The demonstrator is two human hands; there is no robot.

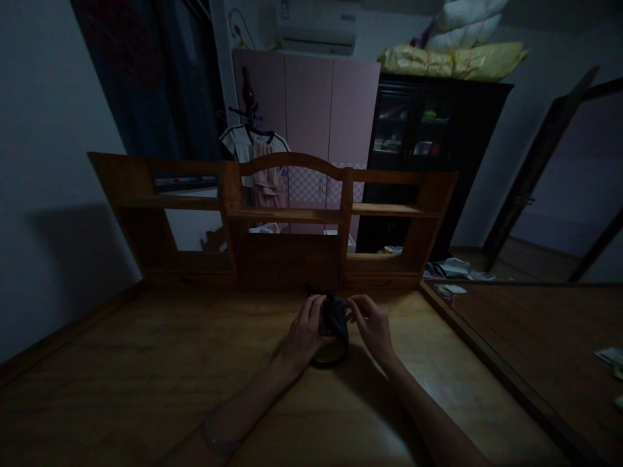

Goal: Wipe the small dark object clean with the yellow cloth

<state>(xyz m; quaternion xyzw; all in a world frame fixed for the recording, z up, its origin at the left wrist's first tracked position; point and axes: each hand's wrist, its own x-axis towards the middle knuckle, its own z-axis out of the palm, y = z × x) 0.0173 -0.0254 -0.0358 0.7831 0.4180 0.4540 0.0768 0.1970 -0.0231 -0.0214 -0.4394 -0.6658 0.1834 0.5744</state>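
**A:** Head view first: what are the hands on?

**B:** A dark pouch (333, 322), standing on the worktop (146, 363) at twelve o'clock from the person, just short of the shelf unit (287, 259). The left hand (302, 334) is at its nine o'clock side with the fingers (315, 310) curled round it. The right hand (374, 327) is at two o'clock, its fingertips (351, 305) pinching the top edge.

**A:** How would you handle it well?

**B:** I'd say let the left hand do the steadying, with the yellowish base flat on the wood. The right should work only the top edge, with small pulls. The cloth looks soft, and in this dim light a hard tug could tip it.

**A:** Anything inside?

**B:** I cannot tell, as the mouth is hidden behind the fingers.

**A:** And the containers further off?

**B:** The shelf unit's upper compartment at ten o'clock holds a long flat item (185, 183), too dark to name. Beyond, at one o'clock, a glass-front cabinet (403, 130) shows small bright things on its shelves. Yellow and white bundles (452, 61) are stacked on top of it.
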